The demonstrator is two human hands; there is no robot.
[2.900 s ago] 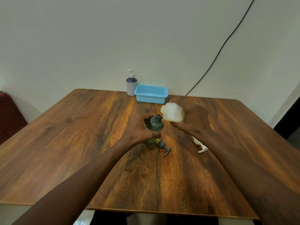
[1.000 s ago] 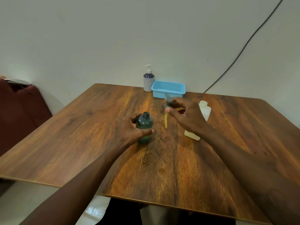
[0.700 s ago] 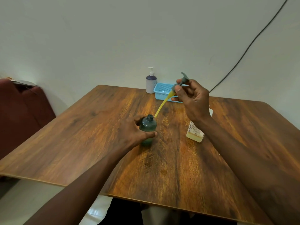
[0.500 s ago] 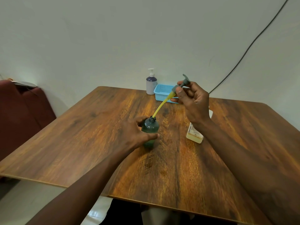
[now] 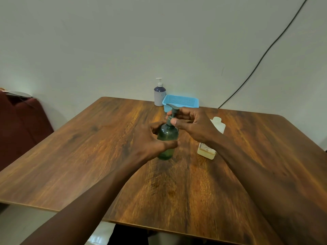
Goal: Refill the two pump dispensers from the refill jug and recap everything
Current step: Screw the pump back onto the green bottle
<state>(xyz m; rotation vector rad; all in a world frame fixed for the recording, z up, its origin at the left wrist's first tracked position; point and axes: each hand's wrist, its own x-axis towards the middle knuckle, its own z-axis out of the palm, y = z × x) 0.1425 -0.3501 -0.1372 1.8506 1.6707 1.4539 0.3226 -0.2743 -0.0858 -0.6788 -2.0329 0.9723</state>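
Upright, green bottle (image 5: 167, 137) clasped by left hand (image 5: 150, 138); right hand (image 5: 192, 124) pinches pump head (image 5: 173, 110), nozzle leftward.

The table (image 5: 92, 156) is streaked brown and orange wood grain. On it, the middle bottle (image 5: 167, 137) is translucent dark green with a grey pump (image 5: 173, 110). Right of that bottle the jug (image 5: 211, 138) is milky white, pale yellow at its base. Behind the bottle stand a sky-blue mesh basket (image 5: 180, 102) and a white-and-navy dispenser (image 5: 159, 93).

I can see a label low on the refill jug (image 5: 207, 149) with small dark print running sideways, but it's too small for me to read; nothing else carries text.
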